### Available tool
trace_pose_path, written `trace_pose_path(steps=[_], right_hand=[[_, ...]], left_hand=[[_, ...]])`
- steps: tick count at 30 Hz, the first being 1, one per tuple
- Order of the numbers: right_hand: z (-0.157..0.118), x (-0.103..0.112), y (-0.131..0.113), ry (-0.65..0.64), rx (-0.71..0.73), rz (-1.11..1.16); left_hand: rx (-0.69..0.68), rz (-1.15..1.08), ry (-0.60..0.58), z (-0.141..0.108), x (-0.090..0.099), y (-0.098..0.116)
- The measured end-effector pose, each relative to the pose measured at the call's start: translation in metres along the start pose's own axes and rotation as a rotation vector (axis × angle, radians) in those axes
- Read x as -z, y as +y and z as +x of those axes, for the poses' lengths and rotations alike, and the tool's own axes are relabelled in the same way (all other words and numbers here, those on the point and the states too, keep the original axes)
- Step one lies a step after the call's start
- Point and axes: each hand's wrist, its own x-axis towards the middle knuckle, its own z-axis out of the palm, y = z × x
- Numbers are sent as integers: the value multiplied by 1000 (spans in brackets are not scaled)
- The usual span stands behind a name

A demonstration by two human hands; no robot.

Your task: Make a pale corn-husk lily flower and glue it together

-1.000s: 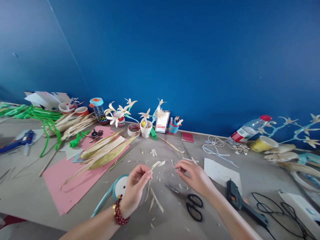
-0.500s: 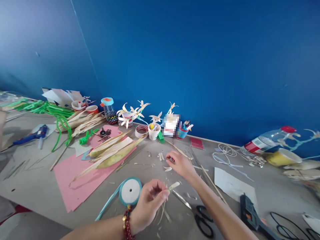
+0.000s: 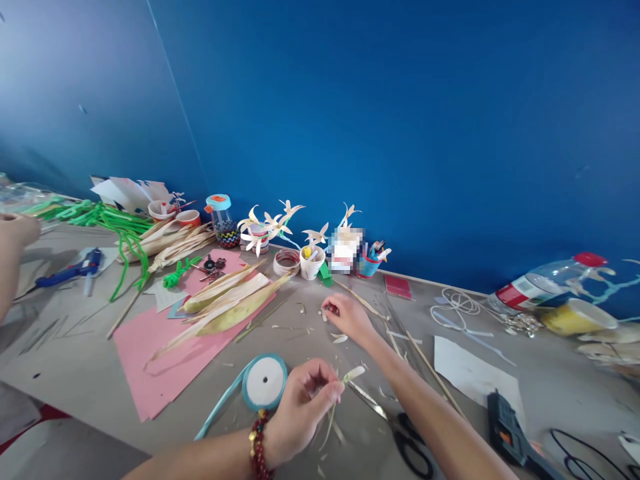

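Observation:
Thumb and fingers of my left hand [image 3: 309, 407] pinch a small pale petal piece [image 3: 354, 375] with a thin green stem hanging below. A red beaded bracelet circles that wrist. Farther out, my right hand [image 3: 347, 316] reaches down to the table, its fingers bent together over small pale petal pieces; whether it grips one is too small to tell. Another loose petal [image 3: 339, 338] lies just below it. Black-handled scissors [image 3: 413, 453] rest under my right forearm, blades toward my left hand. Beside my left wrist is a spool of blue ribbon [image 3: 265, 381].
Corn husks [image 3: 235, 303] lie on pink paper [image 3: 145, 360] at left. Cups, husk flowers [image 3: 275, 225] and a jar [image 3: 223, 223] line the blue wall. A black glue gun [image 3: 515, 430] and plastic bottle [image 3: 545, 283] are at right. Another person's arm [image 3: 15, 247] enters at far left.
My right hand has moved slightly left over the small petal pieces. My left hand still holds its piece. The view has shifted slightly, and more of the other person's arm shows at left.

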Motion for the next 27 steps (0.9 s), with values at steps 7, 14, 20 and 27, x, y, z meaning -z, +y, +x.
trace_pose_path(steps=[7, 14, 20, 27], right_hand=[[-17, 21, -6, -29, -99, 364], [-72, 53, -27, -27, -204, 719], [-113, 53, -53, 56, -253, 1057], [-130, 35, -64, 14, -210, 1118]], left_hand=[[27, -90, 12, 0, 2, -4], [5, -218, 81, 2, 7, 0], [85, -370, 123, 8, 7, 3], [167, -540, 25, 10, 3, 3]])
